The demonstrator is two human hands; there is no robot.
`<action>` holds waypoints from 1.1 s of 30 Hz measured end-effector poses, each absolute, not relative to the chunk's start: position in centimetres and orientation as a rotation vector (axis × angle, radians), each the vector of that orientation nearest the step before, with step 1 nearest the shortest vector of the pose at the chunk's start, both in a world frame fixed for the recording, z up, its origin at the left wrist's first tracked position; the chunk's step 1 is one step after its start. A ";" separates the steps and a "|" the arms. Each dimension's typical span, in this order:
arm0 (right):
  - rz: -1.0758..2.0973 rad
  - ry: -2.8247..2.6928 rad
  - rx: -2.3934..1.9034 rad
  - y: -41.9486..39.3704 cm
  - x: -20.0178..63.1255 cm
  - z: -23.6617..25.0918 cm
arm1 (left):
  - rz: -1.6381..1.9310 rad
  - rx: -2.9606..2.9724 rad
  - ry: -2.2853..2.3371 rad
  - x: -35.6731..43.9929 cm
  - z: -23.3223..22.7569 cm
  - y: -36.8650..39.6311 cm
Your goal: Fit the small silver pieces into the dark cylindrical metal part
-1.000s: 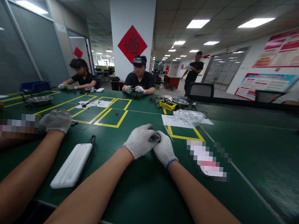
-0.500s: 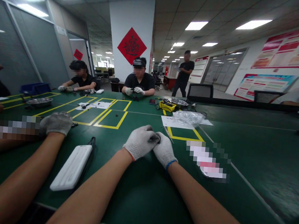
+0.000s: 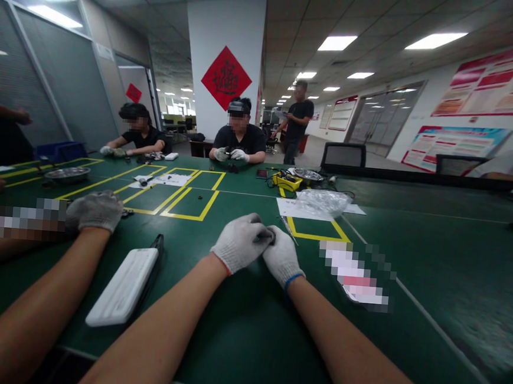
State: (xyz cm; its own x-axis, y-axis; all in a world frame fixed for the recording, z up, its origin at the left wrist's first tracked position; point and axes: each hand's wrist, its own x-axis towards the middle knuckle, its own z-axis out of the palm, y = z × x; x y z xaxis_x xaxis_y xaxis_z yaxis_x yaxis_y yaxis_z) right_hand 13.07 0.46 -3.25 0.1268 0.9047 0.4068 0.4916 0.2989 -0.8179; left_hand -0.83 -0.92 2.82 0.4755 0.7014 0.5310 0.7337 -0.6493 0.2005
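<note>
In a white knit glove, my left hand [image 3: 244, 242] is closed, its fingertips pressed against those of the other hand. My right hand [image 3: 282, 256], gloved with a blue cuff, is closed as well. Between the fingertips a small dark round part [image 3: 271, 237] shows, mostly covered by the gloves; its kind cannot be made out. Both hands are held together over the green table [image 3: 244, 345]. Just beyond the right hand lie slim metal tweezers [image 3: 289, 230].
To the left lies a white power bank [image 3: 122, 288], beside a co-worker's gloved hand [image 3: 95, 212]. A blurred-out flat object [image 3: 356, 277] lies right. Farther back are clear plastic wrap [image 3: 322, 203], a yellow tool [image 3: 286, 182] and metal dishes [image 3: 66, 174]. Co-workers sit across the table.
My hands stay together in nearly the same pose. In the background, a standing person has moved to the left.
</note>
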 end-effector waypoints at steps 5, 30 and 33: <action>0.439 -1.505 -1.445 0.3 13.2 -3.0 | -0.959 -2.589 -1.319 -0.9 2.5 -0.7; 0.299 -1.639 -1.775 -1.1 12.8 -1.2 | -0.847 -2.645 -1.525 -1.0 2.9 -0.4; 0.294 -1.664 -1.784 -1.1 12.8 -1.2 | -0.827 -2.648 -1.528 -1.0 2.8 -0.4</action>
State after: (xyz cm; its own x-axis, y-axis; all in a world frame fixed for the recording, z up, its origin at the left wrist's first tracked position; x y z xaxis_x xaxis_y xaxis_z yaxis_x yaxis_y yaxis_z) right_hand 12.81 -1.11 -1.16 0.1603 0.9483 0.2741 0.7971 0.0394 -0.6026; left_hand -1.00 -0.36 2.81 0.3984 0.8132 0.4242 0.7998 -0.5344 0.2734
